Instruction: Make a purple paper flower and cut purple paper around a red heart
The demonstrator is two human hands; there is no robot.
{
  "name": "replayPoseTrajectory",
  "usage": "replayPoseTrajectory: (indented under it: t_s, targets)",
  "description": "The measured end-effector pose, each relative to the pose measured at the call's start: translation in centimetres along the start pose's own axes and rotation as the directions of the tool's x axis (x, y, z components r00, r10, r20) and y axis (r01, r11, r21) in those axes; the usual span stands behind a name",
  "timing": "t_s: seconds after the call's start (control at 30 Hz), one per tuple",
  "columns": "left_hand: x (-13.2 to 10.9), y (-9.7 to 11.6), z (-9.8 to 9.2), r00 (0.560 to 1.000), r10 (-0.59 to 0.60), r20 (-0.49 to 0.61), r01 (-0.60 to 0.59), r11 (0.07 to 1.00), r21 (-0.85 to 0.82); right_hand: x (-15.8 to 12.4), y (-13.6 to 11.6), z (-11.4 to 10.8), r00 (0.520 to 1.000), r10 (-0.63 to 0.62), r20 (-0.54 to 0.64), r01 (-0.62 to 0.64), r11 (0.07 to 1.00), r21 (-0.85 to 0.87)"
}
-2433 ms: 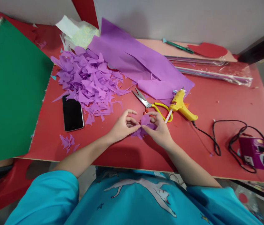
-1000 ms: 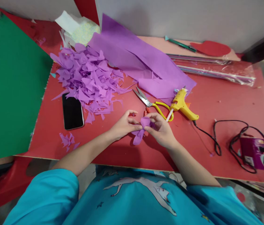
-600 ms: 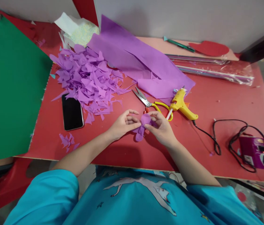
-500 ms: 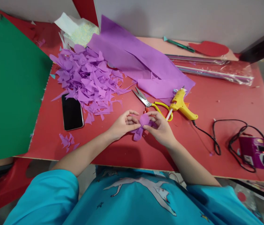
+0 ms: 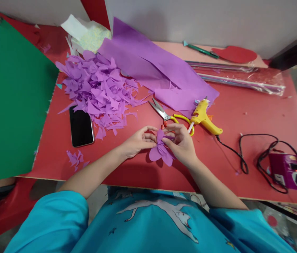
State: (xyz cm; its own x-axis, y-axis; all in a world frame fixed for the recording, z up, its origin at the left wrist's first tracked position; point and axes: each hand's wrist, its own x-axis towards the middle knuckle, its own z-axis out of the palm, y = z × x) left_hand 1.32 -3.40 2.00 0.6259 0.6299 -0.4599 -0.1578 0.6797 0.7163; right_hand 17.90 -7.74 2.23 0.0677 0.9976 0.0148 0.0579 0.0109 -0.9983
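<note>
Both my hands meet over the near middle of the red table (image 5: 243, 116). Between them is a small purple paper flower (image 5: 161, 151) with rounded petals that hang toward me. My left hand (image 5: 138, 142) pinches its left side with thumb and fingertips. My right hand (image 5: 181, 144) is closed on its right side, thumb on top. Just behind my hands lie scissors (image 5: 168, 117) with yellow handles and a yellow glue gun (image 5: 203, 117), with a white glue stick at its rear.
A heap of purple paper scraps (image 5: 98, 91) and a black phone (image 5: 81, 126) lie at the left. Large purple sheets (image 5: 151, 66) spread behind. A green sheet (image 5: 11, 98) overhangs the left edge. A black cord (image 5: 243, 154) and purple plug box (image 5: 285, 170) sit at right.
The purple piece was bunched between my fingertips; now its petals have spread open and hang lower toward me. My hands stayed at the same spot, turning it slightly.
</note>
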Motion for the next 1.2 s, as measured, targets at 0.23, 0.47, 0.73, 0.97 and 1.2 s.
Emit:
replayPoseTrajectory:
  t_s: [0.23,0.47,0.73,0.97,1.2]
  targets:
    - [0.09,0.07,0.16,0.994,0.087,-0.069,-0.094,0.990,-0.102,0.20,0.00,-0.40,0.997,-0.006,0.072,0.004,1.000,0.030]
    - [-0.23,0.66,0.11,0.994,0.079,-0.078,-0.094,0.974,-0.207,0.11,-0.14,-0.45,0.999,-0.017,0.029,0.018,0.998,-0.056]
    - [-0.07,0.32,0.29,0.997,0.016,-0.077,-0.028,0.988,-0.153,-0.15,-0.21,-0.34,0.997,-0.060,0.056,0.068,0.986,-0.152]
    - [-0.05,0.18,0.36,0.997,0.023,-0.067,-0.030,0.995,-0.097,-0.31,0.14,-0.44,0.991,-0.117,0.062,0.129,0.958,-0.255]
    - [-0.11,0.22,0.44,0.984,0.105,-0.147,-0.112,0.993,-0.040,-0.08,0.26,-0.68,0.985,-0.170,0.034,0.173,0.947,-0.272]
